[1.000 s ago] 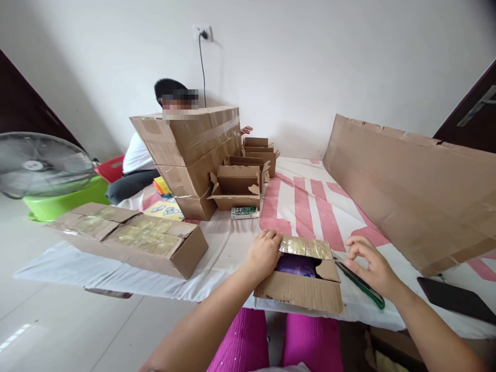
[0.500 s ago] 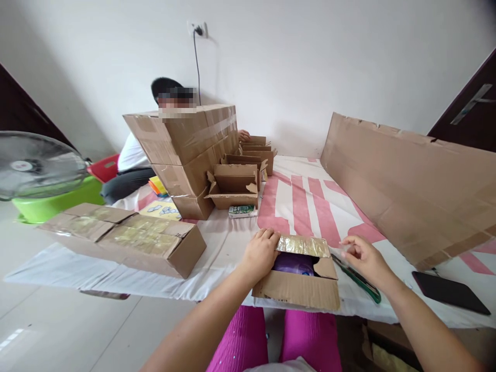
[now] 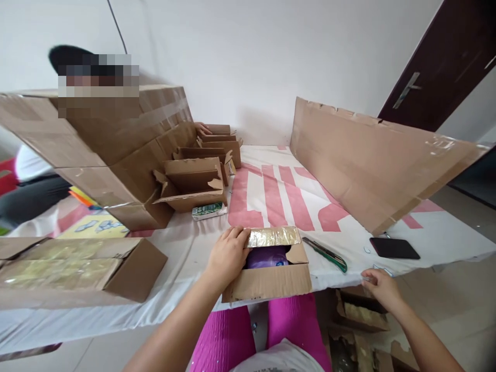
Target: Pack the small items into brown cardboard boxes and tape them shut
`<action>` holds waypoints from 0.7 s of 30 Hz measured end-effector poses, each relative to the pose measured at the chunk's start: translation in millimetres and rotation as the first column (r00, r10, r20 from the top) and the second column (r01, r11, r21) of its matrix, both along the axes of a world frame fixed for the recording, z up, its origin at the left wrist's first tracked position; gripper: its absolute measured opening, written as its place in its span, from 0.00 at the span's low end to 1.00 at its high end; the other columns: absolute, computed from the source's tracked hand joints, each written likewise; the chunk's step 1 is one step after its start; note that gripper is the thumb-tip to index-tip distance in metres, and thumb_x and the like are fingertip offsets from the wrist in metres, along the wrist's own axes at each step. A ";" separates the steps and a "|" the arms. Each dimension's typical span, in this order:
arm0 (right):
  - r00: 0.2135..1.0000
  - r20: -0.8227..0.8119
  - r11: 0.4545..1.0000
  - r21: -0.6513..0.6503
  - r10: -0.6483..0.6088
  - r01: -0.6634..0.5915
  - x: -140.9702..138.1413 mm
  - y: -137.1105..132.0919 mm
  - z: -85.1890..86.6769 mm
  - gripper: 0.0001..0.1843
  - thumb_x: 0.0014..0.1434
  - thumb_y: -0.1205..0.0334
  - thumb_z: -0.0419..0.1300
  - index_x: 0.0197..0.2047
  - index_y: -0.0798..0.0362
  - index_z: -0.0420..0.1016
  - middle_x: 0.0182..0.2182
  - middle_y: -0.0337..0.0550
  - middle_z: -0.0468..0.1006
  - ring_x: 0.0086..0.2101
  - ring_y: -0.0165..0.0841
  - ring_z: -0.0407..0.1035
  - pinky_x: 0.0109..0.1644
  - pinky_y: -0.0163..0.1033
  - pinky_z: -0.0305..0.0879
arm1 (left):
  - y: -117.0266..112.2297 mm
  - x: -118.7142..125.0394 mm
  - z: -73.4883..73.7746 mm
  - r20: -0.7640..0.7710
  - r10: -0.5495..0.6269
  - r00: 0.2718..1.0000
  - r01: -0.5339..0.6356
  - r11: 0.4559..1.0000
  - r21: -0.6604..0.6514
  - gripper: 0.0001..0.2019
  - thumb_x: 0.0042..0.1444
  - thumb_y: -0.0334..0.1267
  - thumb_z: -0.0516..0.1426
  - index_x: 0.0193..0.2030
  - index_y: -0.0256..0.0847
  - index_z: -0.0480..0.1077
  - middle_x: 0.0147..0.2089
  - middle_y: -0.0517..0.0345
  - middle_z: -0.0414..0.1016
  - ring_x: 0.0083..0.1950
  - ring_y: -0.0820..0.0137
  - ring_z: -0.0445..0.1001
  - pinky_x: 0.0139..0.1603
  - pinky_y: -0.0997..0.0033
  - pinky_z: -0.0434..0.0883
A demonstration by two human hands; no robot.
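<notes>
My left hand (image 3: 228, 255) rests on the left flap of a small open cardboard box (image 3: 267, 281) at the table's near edge, fingers curled over the flap. Inside the box something purple (image 3: 267, 257) shows, and a taped flap (image 3: 274, 236) stands at its far side. A green utility knife (image 3: 324, 253) lies on the cloth just right of the box. My right hand (image 3: 380, 288) is at the table's near right edge, fingers pinched on a thin clear strip I cannot name.
A person sits behind a tall stack of cardboard boxes (image 3: 116, 150) at far left. Several open small boxes (image 3: 194, 181) stand beside it. A long flat cardboard sheet (image 3: 368, 160) leans at right. A black phone (image 3: 394, 248), a taped box (image 3: 77, 268), a small green carton (image 3: 209, 210), and cardboard scraps (image 3: 356, 315) under the table.
My right hand left the knife's side and moved right and down to the table's edge. The view swung right. My left hand stayed on the box flap.
</notes>
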State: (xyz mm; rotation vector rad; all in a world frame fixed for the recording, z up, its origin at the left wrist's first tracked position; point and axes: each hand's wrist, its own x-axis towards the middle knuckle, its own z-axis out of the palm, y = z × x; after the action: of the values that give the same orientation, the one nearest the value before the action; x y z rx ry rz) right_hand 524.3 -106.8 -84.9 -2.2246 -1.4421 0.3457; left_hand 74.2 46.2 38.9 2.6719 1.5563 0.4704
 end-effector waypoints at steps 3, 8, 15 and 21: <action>1.000 0.003 1.000 0.022 -0.007 0.007 9.6 0.7 -9.0 0.18 0.42 0.48 0.55 0.30 0.52 0.77 0.28 0.48 0.78 0.30 0.41 0.72 0.37 0.45 0.70 | -1.0 -0.3 0.9 -0.010 0.007 1.000 -0.007 1.000 -0.012 0.20 0.56 0.32 0.57 0.56 0.37 0.68 0.56 0.46 0.72 0.57 0.56 0.67 0.60 0.58 0.65; 0.930 0.347 0.980 0.112 0.117 -0.165 6.0 -10.6 -25.0 0.20 0.55 0.50 0.50 0.37 0.49 0.80 0.37 0.48 0.79 0.38 0.42 0.73 0.44 0.47 0.70 | -3.7 0.6 3.4 0.014 0.020 1.000 -0.020 0.999 -0.037 0.19 0.57 0.32 0.56 0.57 0.39 0.67 0.57 0.49 0.71 0.58 0.59 0.66 0.61 0.61 0.63; 0.804 0.589 0.961 0.172 0.077 -0.218 -3.6 -23.8 -37.3 0.22 0.58 0.54 0.46 0.44 0.51 0.78 0.39 0.52 0.79 0.39 0.46 0.72 0.46 0.51 0.68 | -5.2 0.7 6.2 0.043 0.045 0.998 -0.041 0.996 -0.080 0.18 0.56 0.34 0.57 0.54 0.41 0.68 0.56 0.50 0.71 0.58 0.59 0.66 0.60 0.60 0.64; 0.906 0.422 0.922 0.354 -0.007 -0.157 -17.8 -19.1 4.7 0.24 0.53 0.39 0.54 0.40 0.51 0.72 0.34 0.51 0.76 0.35 0.47 0.72 0.43 0.52 0.70 | -5.4 -0.4 6.1 0.055 0.030 0.998 -0.026 0.997 -0.074 0.18 0.56 0.34 0.57 0.55 0.40 0.68 0.55 0.50 0.71 0.57 0.59 0.66 0.60 0.60 0.64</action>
State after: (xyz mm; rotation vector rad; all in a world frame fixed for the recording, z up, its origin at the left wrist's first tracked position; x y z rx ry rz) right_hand 506.5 -125.9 -80.3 -1.9912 -1.6439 -0.3902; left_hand 73.8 40.7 45.0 2.5633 1.5665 0.4758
